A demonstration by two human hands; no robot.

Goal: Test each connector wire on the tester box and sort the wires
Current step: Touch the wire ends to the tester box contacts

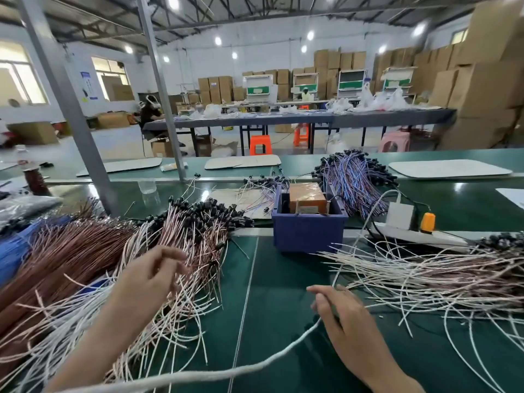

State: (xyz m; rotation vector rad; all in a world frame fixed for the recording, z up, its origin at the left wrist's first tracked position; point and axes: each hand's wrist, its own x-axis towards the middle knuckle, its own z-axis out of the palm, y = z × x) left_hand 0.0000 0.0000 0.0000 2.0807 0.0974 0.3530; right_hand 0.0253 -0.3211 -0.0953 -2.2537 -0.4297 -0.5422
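Reaching among the thick wire pile [184,231], the left hand [150,276] curls its fingers, though I cannot tell if it grips one; the right hand [348,321] lies flat, released. Beyond and between them sits the tester box [307,198]; the thinner heap [439,276] past the right hand suggests most wires remain

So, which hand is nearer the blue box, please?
Right. The right hand is just in front of the box; the left hand is off to its left, over wires.
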